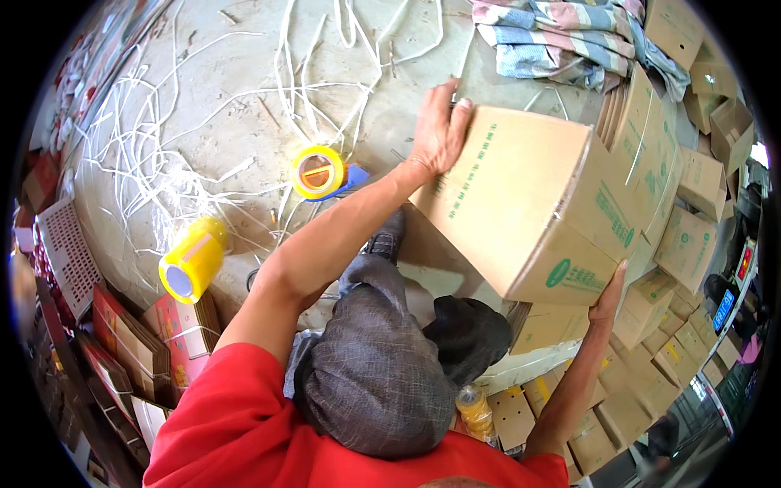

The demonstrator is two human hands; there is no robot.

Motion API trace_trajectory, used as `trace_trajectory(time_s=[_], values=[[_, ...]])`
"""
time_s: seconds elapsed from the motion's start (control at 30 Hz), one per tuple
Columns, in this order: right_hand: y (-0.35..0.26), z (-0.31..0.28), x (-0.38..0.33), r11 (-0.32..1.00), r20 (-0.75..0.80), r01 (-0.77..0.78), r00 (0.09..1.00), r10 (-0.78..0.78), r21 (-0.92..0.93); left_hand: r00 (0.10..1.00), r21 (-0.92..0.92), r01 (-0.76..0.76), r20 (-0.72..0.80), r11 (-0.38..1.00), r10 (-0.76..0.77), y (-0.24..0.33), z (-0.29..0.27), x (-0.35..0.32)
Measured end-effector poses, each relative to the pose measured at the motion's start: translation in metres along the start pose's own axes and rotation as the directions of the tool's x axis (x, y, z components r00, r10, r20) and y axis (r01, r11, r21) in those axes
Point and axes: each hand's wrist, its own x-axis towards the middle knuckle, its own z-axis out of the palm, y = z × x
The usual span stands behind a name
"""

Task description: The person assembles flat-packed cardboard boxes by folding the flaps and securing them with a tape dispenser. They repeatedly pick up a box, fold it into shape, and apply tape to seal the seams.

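Note:
A brown cardboard box with green print is tilted in front of me, to the right of my knees. My left hand presses on its far left edge, the thumb lying on the near face and the fingers partly hidden past the edge. Low on its right side, my right hand grips the bottom edge, with most fingers out of sight. To the left of the box, a yellow tape roll on a blue tape dispenser rests on the floor, apart from both hands.
A yellow stack of tape rolls lies at left near tangled white strapping. Flattened cartons and a perforated crate stand at far left. Folded striped cloth is at the back, and stacked cartons fill the right.

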Motion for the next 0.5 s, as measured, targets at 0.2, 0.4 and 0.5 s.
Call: trace_trajectory(time_s=[0.2,0.4,0.5], values=[[0.003,-0.003,0.006,1.000,-0.011,0.001,1.000,-0.001,0.013,0.916,0.269,0.393,-0.202,0.879,-0.347,-0.067,0.006,-0.022],[0.038,-0.036,0.019,0.841,-0.051,0.254,0.948,-0.315,-0.478,0.667,-0.122,0.729,0.346,0.673,-0.660,-0.071,-0.033,-0.077],[0.029,-0.052,0.014,0.671,-0.138,0.283,0.854,-0.502,-0.686,0.681,-0.403,0.723,0.553,0.561,-0.480,-0.039,-0.059,-0.108]])
